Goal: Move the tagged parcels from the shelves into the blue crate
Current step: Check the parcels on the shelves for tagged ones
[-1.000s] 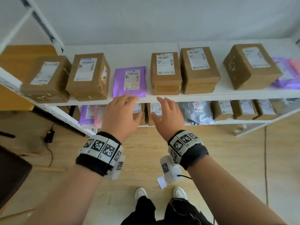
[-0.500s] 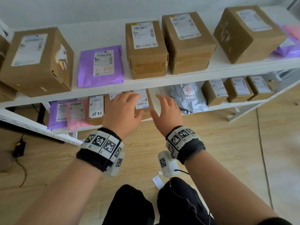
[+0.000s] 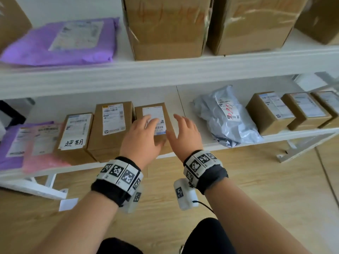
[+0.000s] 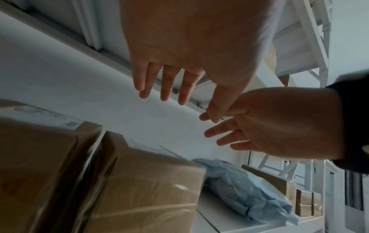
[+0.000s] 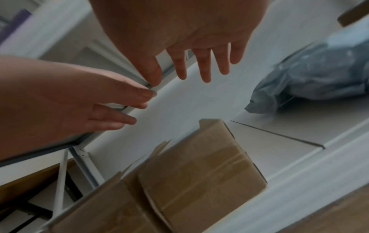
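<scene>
Both hands, left hand (image 3: 142,138) and right hand (image 3: 185,132), fingers spread and empty, flank the stiff, likely light cardboard box (image 3: 157,136); grip its side faces

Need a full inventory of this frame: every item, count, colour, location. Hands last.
Upper shelf: 1, white, across the top.
Lower shelf: 1, white, below it.
Purple mailer: 1, upper shelf, left.
Large boxes: 2 in full view, brown, upper shelf; more cut off at the edges.
Purple and pink mailers: 2, lower shelf, far left.
Handwritten-label box: 1, brown, lower shelf.
Middle boxes: 2, brown, lower shelf; the right one lies under the hands.
Grey bag: 1, lower shelf, right of centre.
Small boxes: 3, brown, lower shelf, right.
Floor: wood.
Left hand: fingers straight, over the box label.
Right hand: fingers spread, holding nothing.
</scene>
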A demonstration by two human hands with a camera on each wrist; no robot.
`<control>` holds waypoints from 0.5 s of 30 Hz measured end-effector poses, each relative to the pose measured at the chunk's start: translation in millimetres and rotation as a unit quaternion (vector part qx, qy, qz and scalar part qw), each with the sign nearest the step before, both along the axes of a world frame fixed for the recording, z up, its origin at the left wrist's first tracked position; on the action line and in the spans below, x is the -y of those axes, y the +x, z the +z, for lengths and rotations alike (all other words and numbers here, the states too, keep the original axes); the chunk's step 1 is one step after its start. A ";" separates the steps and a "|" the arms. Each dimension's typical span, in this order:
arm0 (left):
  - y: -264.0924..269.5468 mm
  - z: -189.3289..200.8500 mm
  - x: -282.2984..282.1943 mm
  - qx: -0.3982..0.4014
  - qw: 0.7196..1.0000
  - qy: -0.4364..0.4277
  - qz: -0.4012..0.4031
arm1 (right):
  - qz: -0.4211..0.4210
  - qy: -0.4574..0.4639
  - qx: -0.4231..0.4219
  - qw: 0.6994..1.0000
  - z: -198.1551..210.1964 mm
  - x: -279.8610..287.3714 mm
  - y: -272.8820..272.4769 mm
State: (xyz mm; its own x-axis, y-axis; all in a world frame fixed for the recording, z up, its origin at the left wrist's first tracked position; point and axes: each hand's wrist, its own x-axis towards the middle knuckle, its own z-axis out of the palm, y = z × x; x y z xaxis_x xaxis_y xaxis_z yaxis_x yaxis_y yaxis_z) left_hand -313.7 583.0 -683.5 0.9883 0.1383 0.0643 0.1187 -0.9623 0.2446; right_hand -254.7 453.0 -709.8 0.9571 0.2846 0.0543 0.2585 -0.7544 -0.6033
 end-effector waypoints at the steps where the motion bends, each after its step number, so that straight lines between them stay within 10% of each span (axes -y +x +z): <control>1: 6.4 -13.6 -0.7 0.005 1.000 -0.002 0.005 | -0.001 0.009 0.003 1.000 -10.8 -2.7 6.1; 15: 23.4 -91.5 3.1 0.051 0.995 -0.007 0.084 | 0.026 0.084 -0.058 0.994 -71.7 -13.2 27.9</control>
State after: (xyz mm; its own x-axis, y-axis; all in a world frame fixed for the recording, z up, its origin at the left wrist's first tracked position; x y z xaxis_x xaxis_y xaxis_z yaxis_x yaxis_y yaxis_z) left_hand -290.4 579.9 -775.0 0.9392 0.3034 0.1609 0.2521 -0.9273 0.2769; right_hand -226.7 466.2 -781.5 0.9436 0.3311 -0.0056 0.2161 -0.6283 -0.7473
